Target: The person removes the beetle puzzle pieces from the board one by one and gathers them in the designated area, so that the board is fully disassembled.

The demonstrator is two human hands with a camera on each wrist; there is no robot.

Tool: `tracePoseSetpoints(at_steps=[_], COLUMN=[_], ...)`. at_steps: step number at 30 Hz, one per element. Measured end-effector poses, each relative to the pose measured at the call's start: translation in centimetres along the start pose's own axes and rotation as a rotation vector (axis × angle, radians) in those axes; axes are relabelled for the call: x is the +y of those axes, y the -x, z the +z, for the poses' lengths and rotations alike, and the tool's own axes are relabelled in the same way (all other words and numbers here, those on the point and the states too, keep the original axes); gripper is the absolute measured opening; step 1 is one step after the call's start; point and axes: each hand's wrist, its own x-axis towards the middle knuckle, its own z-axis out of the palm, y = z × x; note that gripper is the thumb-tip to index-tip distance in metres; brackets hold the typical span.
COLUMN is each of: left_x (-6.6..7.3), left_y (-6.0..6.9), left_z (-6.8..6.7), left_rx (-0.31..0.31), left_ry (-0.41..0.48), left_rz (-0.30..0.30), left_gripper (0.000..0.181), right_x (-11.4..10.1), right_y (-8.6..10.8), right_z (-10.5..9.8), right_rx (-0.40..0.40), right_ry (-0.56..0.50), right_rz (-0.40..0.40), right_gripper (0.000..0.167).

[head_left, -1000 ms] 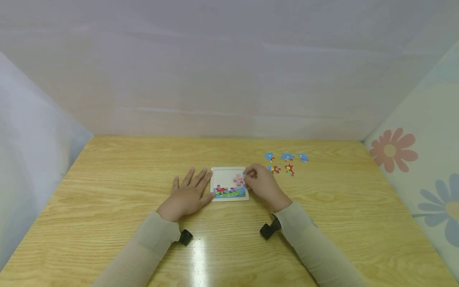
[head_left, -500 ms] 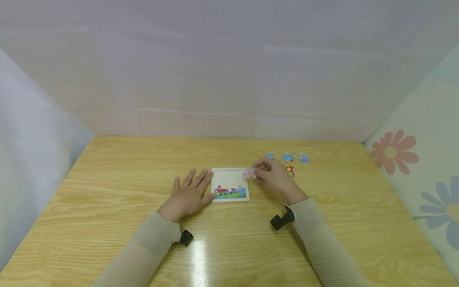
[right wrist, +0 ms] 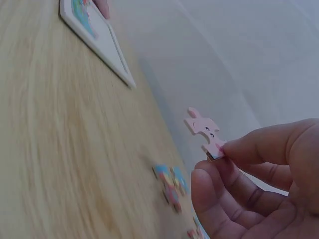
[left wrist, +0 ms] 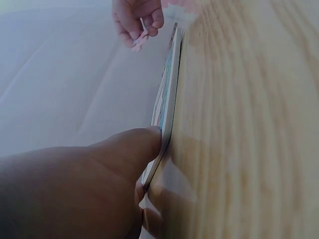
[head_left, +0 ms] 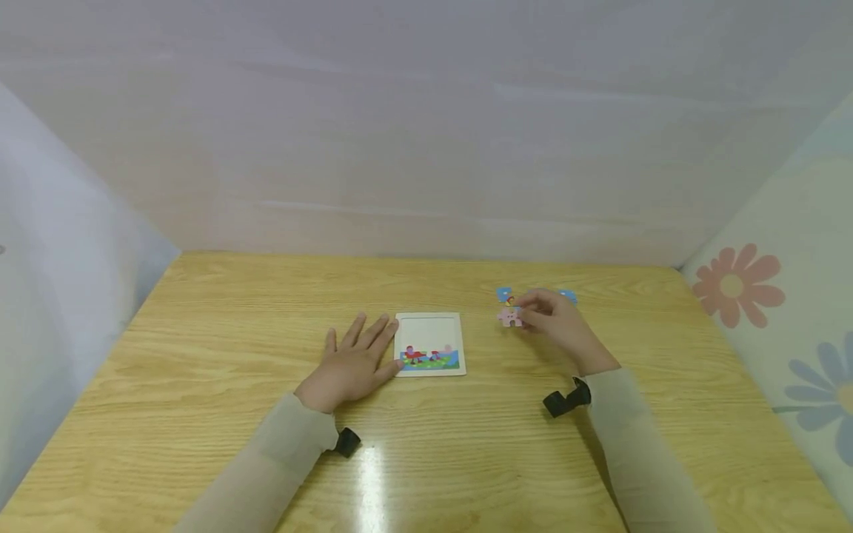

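Observation:
A pink jigsaw piece point(right wrist: 203, 127) with a printed face is pinched between thumb and fingers of my right hand point(head_left: 556, 326). In the right wrist view it is held up off the table. My left hand point(head_left: 349, 370) lies with fingers spread, its fingertips and thumb touching the left edge of a white puzzle frame point(head_left: 463, 344). Fitted pieces point(head_left: 429, 359) make a red, blue and green strip along the bottom of that frame; its upper part shows bare white board. In the left wrist view the left thumb point(left wrist: 144, 139) rests on the frame's edge.
Loose jigsaw pieces lie right of the frame: one blue piece point(head_left: 504, 294) beside the right hand, another blue piece point(head_left: 568, 295) partly behind it. The right wrist view shows more colourful pieces point(right wrist: 169, 184) on the wooden table point(head_left: 426, 444). A pale cloth wall point(head_left: 426, 148) stands behind.
My right hand has carried the pink jigsaw piece off the frame, rightward to above the loose pieces. The left hand has stayed at the frame's left edge.

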Motion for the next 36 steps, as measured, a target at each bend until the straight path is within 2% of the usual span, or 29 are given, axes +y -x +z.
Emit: tracePoseSetpoints(at_steps=[4,13,20,23,29,36], left_x=[0.0,-0.2,-0.3,-0.1,-0.1,-0.1], left_y=[0.0,0.0,-0.1,0.0,0.0,0.0], left_z=[0.0,0.2,0.3,0.3,0.3,0.2], left_rx=[-0.004,-0.003,0.01,0.014,0.008,0.015], left_ry=[-0.002,-0.007,-0.013,-0.01,-0.004,-0.003], left_rz=[-0.001,0.003,0.003,0.0,-0.004,0.005], left_gripper=[0.077,0.076,0.076,0.076,0.076,0.076], right_x=[1.0,2.1,2.8,3.0,3.5,4.0], right_y=[0.8,1.8,2.0,2.1,2.3,2.2], right_z=[-1.2,-3.1,-4.8,-5.4,-6.3,-6.7], right_rx=[0.05,0.127,0.198,0.219,0.251,0.287], right_ry=[0.024,0.042,0.139,0.147,0.161,0.233], right_rz=[0.023,0.021,0.046,0.052,0.117,0.213], right_gripper=[0.029,0.03,0.029,0.029,0.031,0.033])
